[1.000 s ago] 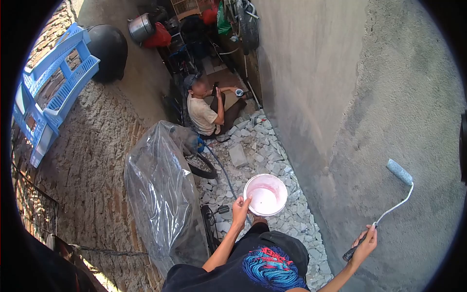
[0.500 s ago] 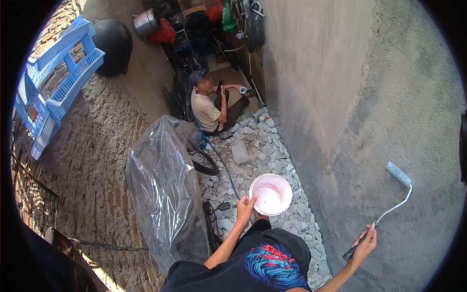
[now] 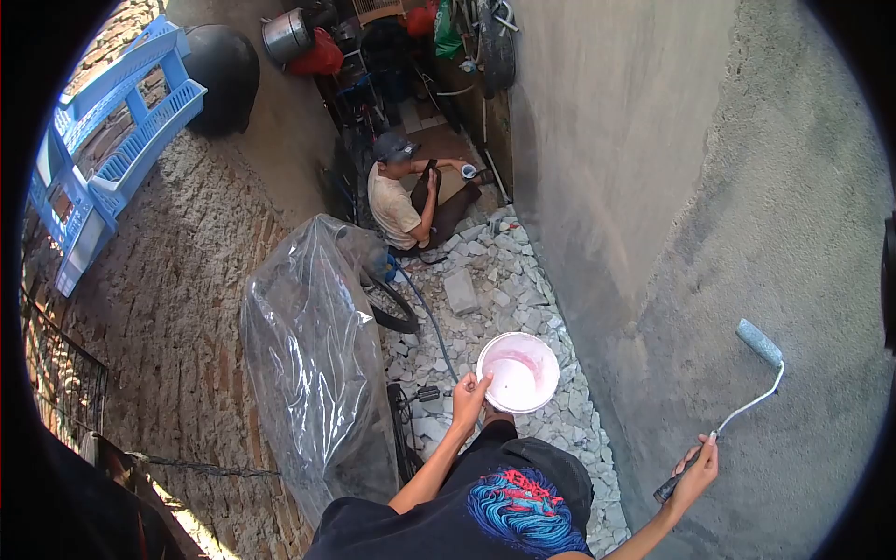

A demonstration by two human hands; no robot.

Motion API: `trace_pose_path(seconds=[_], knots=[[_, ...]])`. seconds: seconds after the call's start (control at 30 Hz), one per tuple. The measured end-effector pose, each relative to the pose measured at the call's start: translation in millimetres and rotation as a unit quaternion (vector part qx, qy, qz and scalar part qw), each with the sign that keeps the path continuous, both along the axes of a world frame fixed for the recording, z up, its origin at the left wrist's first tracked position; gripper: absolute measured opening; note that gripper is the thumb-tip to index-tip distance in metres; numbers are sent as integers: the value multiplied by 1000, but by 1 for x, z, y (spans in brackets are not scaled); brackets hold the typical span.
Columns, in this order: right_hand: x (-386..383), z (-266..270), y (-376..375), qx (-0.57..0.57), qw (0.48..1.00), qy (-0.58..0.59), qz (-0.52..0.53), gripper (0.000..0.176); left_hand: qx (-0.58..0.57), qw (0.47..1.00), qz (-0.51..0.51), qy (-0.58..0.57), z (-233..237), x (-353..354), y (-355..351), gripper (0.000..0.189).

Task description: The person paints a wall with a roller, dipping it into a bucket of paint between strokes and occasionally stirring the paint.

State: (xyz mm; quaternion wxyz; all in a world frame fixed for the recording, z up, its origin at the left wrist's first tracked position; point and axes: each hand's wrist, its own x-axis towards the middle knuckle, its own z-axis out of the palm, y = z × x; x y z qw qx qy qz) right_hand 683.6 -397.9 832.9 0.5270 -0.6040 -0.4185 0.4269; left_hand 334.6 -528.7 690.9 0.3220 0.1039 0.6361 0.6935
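Note:
My left hand (image 3: pixel 469 401) grips the rim of a white bucket (image 3: pixel 519 372), thumb over the edge; pinkish-white residue coats its inside. In my right hand (image 3: pixel 695 471) is the dark handle of a paint roller (image 3: pixel 761 343), its bent metal rod reaching up and to the right. The grey-blue roller sleeve lies over the rough grey wall (image 3: pixel 803 233) in this view.
Broken rubble (image 3: pixel 467 289) covers the narrow ground. A person (image 3: pixel 401 201) sits farther along, holding a small cup. Clear plastic sheeting (image 3: pixel 313 364) drapes over a bicycle at left. A blue plastic rack (image 3: pixel 140 140) hangs on the brick wall (image 3: pixel 196 308).
The roller and my right hand have shifted slightly left, the sleeve a little lower. The seated person's head has turned downward. My left hand keeps the bucket almost where it was.

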Motion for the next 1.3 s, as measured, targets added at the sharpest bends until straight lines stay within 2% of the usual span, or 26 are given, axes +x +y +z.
trace_pose_path(seconds=[1.3], knots=[[-11,-4,-2,-43,999,-7,9,35,-8,1000,4,-4,0,3,0,35]])
